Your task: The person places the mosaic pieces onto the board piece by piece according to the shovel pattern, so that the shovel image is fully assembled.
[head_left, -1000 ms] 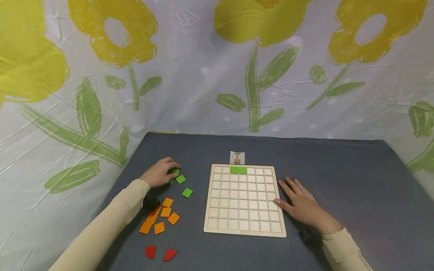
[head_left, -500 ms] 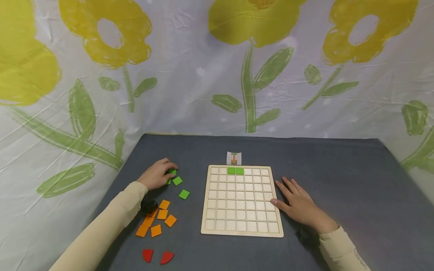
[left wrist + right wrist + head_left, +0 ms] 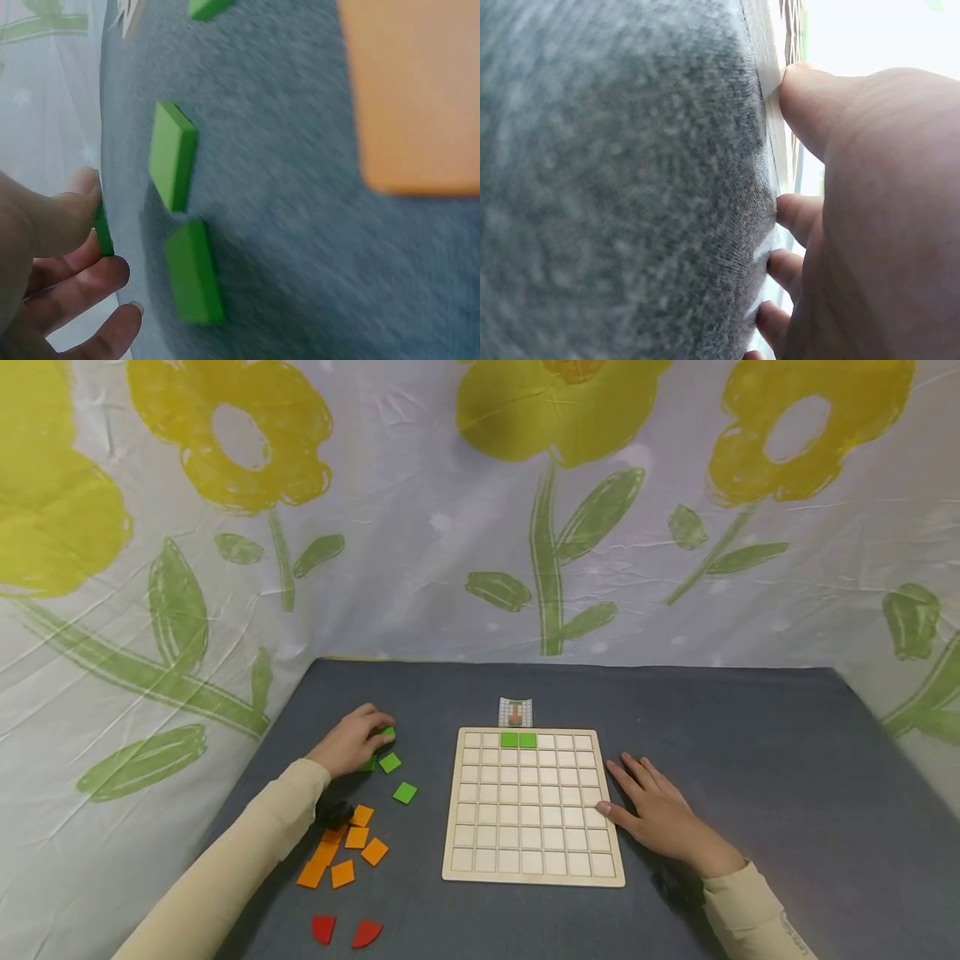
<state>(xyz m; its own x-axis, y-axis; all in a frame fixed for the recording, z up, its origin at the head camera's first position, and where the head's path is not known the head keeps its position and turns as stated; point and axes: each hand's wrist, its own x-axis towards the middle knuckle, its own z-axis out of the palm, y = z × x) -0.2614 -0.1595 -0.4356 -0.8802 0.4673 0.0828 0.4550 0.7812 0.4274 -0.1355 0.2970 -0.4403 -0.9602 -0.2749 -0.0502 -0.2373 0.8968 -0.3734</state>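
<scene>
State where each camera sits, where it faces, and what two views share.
Head: on the head, facing forward and down at the board; left hand, right hand and sleeves show.
Left wrist: on that wrist, facing loose green tiles; the left hand shows, pinching a held tile.
Right wrist: on that wrist, facing the dark cloth and the board's edge; the right hand shows.
Shared: head and left wrist both show the held tile.

The dark tabletop (image 3: 750,735) carries a wooden board (image 3: 529,815); left of the board lie green squares (image 3: 405,792), orange squares (image 3: 375,852) and two red pieces (image 3: 367,933); beyond it, a card (image 3: 515,712).
</scene>
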